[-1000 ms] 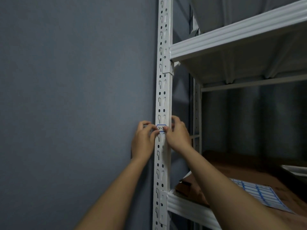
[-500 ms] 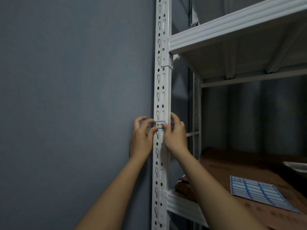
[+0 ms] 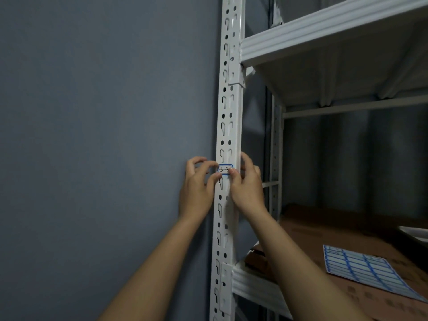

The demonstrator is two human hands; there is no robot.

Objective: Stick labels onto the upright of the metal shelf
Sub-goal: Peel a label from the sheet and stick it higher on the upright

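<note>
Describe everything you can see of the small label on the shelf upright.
The label is a small white rectangle with a blue border and dark handwriting, too blurred to read. It looks like paper and lies flat and level on the front of the white upright. The left hand touches its left end, the right hand its right end.

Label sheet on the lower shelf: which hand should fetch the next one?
Right hand: it sits on the shelf side of the upright, above the label sheet. The left hand would cross it.
</note>
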